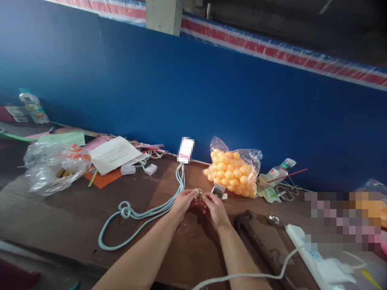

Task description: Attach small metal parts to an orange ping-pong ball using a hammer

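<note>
Both my hands meet over the brown table (75, 217) near its middle. My left hand (184, 201) pinches a small round metallic object (198, 193) at its fingertips. My right hand (214, 207) is closed beside it, fingertips touching the same small object. A small open white box (218, 190) stands just behind my right hand. A clear bag of orange balls (231, 171) lies behind that, against the blue wall.
A pale blue cable (145, 211) loops left of my hands. A dark metal tool (256, 241) and a white power strip (314, 253) lie to the right. Papers (110, 155), a crumpled clear bag (51, 165) and a plastic bottle (279, 171) sit along the wall.
</note>
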Demonstrator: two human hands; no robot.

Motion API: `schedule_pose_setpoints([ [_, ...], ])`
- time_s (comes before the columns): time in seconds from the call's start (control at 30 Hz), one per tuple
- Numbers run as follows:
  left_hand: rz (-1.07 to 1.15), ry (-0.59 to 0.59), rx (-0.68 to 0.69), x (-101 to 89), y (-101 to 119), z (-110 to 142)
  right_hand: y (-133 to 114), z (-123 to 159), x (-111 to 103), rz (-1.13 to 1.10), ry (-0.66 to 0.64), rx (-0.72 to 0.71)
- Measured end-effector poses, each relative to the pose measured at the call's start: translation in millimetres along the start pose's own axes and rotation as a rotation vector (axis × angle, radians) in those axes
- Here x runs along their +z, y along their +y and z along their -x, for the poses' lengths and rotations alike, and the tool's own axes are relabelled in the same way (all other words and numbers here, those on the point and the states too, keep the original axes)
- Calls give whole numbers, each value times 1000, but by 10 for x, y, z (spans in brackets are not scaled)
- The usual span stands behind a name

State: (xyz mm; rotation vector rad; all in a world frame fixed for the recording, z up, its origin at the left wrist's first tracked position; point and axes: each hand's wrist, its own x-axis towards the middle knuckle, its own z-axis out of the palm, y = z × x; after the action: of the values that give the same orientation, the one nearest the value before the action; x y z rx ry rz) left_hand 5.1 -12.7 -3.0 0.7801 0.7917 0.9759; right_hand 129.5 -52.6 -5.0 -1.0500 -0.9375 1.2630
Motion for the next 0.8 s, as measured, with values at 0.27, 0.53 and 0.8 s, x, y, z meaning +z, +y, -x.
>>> schedule_pose_setpoints([
  [0.27,-58,-16,52,-14,-13,-13,7,-5,-9,9,-7,-9],
  [0.53,-126,-1,130,2,13,3,17,-15,-13,-9,2,-1],
  [0.8,-222,6,176,0,31,19,4,-3,2,2,12,-14],
])
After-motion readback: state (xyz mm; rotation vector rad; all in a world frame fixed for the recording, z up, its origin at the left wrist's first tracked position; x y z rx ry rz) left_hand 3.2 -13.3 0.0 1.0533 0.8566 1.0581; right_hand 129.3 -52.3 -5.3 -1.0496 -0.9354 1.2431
